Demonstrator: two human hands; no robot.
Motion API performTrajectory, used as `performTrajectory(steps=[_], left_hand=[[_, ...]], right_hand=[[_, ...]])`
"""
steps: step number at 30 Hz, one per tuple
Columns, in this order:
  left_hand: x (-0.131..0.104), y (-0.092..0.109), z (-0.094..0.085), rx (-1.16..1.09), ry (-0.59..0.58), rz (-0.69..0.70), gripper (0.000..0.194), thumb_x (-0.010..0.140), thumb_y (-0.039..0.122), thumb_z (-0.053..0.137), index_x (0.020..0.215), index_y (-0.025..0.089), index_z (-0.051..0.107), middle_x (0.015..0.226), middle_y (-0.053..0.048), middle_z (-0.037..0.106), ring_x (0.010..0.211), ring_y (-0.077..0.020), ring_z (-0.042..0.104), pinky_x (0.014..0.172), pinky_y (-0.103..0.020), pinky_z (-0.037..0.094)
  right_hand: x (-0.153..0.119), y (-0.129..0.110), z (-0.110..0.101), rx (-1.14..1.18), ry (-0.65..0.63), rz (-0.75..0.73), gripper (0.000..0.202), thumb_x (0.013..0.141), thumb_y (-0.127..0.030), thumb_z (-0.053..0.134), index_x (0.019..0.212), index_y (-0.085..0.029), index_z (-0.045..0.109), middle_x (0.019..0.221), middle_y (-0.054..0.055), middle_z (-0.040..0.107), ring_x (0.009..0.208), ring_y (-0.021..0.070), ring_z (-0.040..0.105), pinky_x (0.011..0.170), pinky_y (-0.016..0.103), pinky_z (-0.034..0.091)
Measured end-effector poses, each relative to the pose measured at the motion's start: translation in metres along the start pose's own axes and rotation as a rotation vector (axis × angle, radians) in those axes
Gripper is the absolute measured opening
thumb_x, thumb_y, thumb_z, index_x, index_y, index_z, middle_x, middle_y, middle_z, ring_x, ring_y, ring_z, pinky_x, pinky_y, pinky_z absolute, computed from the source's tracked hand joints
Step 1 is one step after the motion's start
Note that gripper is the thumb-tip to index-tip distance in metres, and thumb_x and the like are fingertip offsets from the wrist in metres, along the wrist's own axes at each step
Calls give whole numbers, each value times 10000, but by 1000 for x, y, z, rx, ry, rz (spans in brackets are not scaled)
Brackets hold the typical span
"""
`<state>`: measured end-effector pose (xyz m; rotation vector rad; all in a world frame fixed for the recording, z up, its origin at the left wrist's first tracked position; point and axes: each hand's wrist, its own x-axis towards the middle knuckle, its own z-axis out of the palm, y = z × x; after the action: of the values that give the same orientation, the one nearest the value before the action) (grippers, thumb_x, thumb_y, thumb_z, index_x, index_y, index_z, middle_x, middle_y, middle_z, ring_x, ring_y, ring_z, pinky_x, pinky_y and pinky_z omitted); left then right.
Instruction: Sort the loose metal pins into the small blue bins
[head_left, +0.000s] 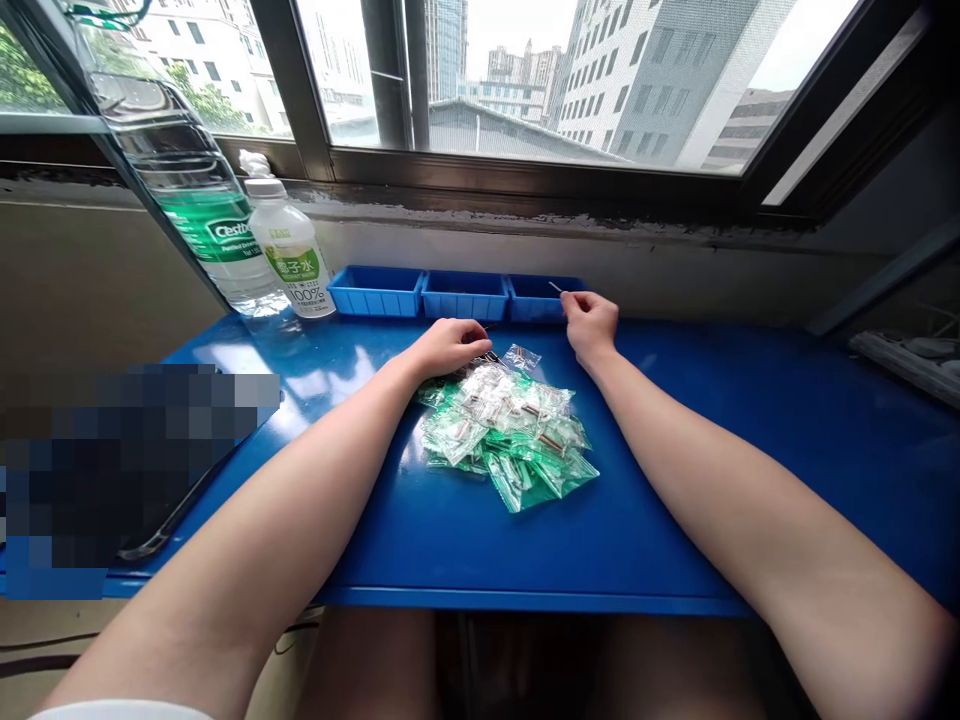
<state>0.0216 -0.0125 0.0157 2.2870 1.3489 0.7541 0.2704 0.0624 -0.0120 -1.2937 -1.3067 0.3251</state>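
My right hand (592, 322) is closed in a pinch on a thin, pale stick-like piece (555, 287) in front of the right blue bin (536, 300). At the far edge of a heap of small clear and green plastic packets (517, 420), my left hand (452, 345) has its fingers curled downward. Small dark pieces show around its fingertips, but what it grips is too small to make out. Slim metal-looking parts are visible inside several packets. One clear packet (523, 357) lies slightly apart, between the two hands.
Beside the right bin stand a middle blue bin (465, 298) and a left blue bin (376, 293), along the wall. A small bottle (289, 250) and a large water bottle (191, 200) stand at the back left of the blue table (480, 560). A blurred-out dark object (135, 460) lies left.
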Motion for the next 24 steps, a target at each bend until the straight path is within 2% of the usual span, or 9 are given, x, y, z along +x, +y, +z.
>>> performTrajectory(steps=[2,10,15,17,21,24], left_hand=[[0,0,-1,12,-8,-6,354,843,460,565,952,177,748,942,-52,752,870,-213,672,803,-293,513],[1,1,-1,52,-22,25,373,845,463,550,934,169,760,934,-61,746,871,-218,667,807,-293,508],[1,2,-1,81,-21,34,363,843,450,546,932,170,758,972,-69,743,915,-230,663,844,-309,506],[2,2,-1,99,-23,45,365,844,450,542,929,170,759,983,-74,741,936,-237,661,864,-319,505],[2,1,-1,120,-23,61,366,849,451,539,925,170,760,991,-78,739,955,-241,659,887,-325,501],[2,1,0,117,-23,69,366,850,455,537,927,176,760,985,-70,741,948,-231,660,881,-311,501]], right_hand=[[5,5,-4,-27,66,53,372,799,-487,629,862,-132,723,766,89,705,735,225,647,718,364,513],[1,-2,-7,-38,56,119,250,755,-389,714,810,-145,711,781,94,707,749,239,650,793,398,513],[2,0,-5,-19,41,105,297,753,-436,712,818,-147,710,739,75,690,718,223,644,770,385,515],[2,0,-4,27,-8,81,339,759,-464,696,870,-145,719,711,60,678,701,218,645,741,371,515],[-5,-7,-3,49,-193,-4,439,769,-509,665,991,-137,735,671,46,665,672,212,643,685,346,504],[-17,-18,-3,-70,-321,-169,431,799,-515,636,1008,-156,750,699,51,681,661,199,624,674,331,481]])
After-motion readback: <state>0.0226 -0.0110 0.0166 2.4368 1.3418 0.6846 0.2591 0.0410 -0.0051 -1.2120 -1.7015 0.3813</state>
